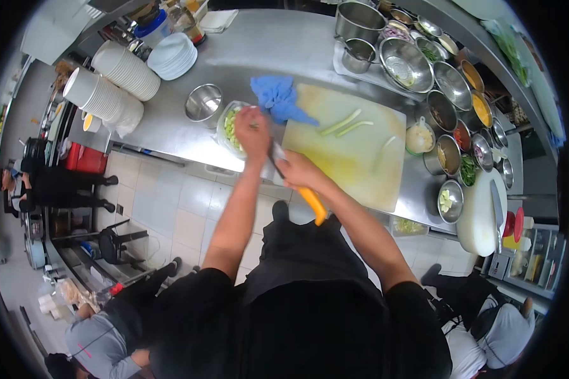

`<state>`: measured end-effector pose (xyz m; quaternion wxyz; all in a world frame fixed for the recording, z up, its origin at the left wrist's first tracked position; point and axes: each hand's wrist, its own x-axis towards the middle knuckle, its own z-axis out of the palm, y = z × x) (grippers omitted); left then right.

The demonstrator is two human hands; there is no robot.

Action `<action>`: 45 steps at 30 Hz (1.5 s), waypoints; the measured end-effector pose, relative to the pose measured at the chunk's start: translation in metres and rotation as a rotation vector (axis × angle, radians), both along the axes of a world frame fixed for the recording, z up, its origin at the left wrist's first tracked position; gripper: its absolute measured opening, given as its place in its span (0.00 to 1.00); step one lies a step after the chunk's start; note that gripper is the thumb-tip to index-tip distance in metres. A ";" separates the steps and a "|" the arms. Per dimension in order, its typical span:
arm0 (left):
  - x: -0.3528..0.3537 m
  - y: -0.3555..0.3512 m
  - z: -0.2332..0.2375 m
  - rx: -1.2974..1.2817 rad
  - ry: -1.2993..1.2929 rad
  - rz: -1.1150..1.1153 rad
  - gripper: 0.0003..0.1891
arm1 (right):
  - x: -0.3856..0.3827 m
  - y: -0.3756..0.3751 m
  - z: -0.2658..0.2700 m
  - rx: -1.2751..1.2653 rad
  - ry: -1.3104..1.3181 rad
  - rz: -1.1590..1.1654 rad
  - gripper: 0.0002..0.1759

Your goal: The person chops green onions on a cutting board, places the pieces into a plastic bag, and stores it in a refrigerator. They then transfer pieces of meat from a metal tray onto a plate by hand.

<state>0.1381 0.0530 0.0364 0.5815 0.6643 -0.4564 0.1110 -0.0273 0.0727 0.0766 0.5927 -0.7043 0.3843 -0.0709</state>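
Knife [313,206] was held between tub [221,131] and board [361,100], its yellow handle angled back toward the body. Right hand [295,169] was wrapped round it near the front of the handle; left hand [251,129] was bent over the tub, and whether its fingers were closed on the green pieces [229,128], or set against the blade, could not be told. Knife was judged stiff, of moderate weight, likely slick if wet; hold best taken on the handle, clear of the edge. Pieces were judged light and crisp, best gathered in a cupped palm; tub, apparently thin-walled, best steadied by the rim. Blade was blurred and partly covered, its tip not made out. Tub's right side was hidden by the left hand.
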 end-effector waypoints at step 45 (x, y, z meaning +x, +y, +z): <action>-0.176 0.009 -0.028 0.423 -0.348 -0.767 0.24 | -0.214 0.063 -0.020 -0.402 0.681 -0.415 0.14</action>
